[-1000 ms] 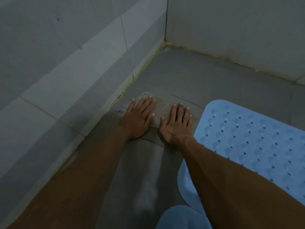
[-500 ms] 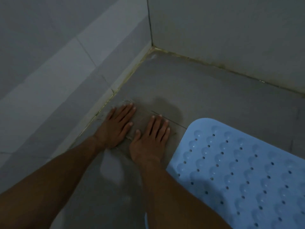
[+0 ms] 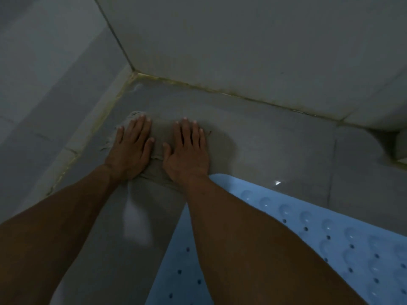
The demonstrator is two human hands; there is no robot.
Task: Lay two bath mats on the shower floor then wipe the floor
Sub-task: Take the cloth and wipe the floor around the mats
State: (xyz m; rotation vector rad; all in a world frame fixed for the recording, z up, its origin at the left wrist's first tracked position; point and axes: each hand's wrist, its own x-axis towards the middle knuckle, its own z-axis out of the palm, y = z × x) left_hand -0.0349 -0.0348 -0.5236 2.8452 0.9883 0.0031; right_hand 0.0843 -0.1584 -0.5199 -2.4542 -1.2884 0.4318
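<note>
Now at left centre of frame: left hand [image 3: 128,150] flat, fingers spread, pressing grey cloth [image 3: 157,148] onto shower floor [image 3: 275,139]; right hand [image 3: 187,153] likewise flat beside it. Corner just above; unwiped floor stretching rightward; blue bath mat [image 3: 330,243] lower right.

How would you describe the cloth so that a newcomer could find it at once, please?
Start at the corner where two walls meet the floor. Just in front of it, both hands, left hand and right hand, press flat on the cloth. It is grey-brown and frayed, unlike the blue mat beside it.
</note>
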